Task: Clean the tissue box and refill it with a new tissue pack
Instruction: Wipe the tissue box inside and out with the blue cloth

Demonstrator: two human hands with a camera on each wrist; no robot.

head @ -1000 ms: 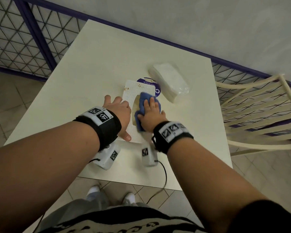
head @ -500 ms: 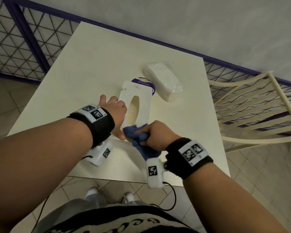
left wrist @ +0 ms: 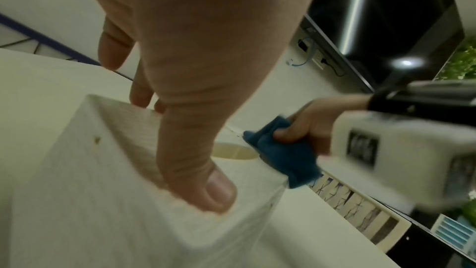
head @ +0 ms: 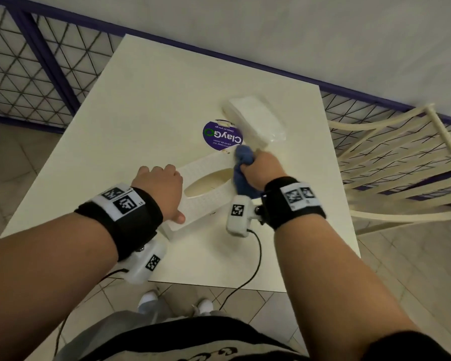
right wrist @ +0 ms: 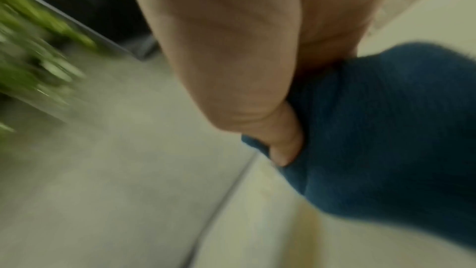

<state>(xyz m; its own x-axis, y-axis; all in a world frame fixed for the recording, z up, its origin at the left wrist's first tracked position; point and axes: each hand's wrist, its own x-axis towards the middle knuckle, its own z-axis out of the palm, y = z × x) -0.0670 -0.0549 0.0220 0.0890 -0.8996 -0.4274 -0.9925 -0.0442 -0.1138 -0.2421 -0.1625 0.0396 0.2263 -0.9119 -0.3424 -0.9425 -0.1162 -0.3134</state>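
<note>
The white tissue box (head: 206, 201) lies slanted on the table, its oval opening (head: 208, 182) facing up and nothing showing inside. My left hand (head: 167, 194) grips the box's near left end, thumb (left wrist: 219, 191) on top and fingers over the far side. My right hand (head: 258, 165) grips a bunched blue cloth (head: 242, 165) against the box's far right end. That blue cloth (right wrist: 386, 129) fills the blurred right wrist view, and in the left wrist view the blue cloth (left wrist: 283, 154) sits beside the opening. The wrapped new tissue pack (head: 255, 121) lies just beyond the cloth.
A round purple sticker (head: 221, 136) is on the cream table (head: 141, 113) behind the box. A cream lattice chair (head: 401, 157) stands at the table's right side. A purple-framed mesh railing (head: 37, 69) runs along the left and back. The table's near edge is close to my wrists.
The box's far end has swung to the right, so the box now lies slanted. My right hand has carried the cloth from the box's near end to its far right end.
</note>
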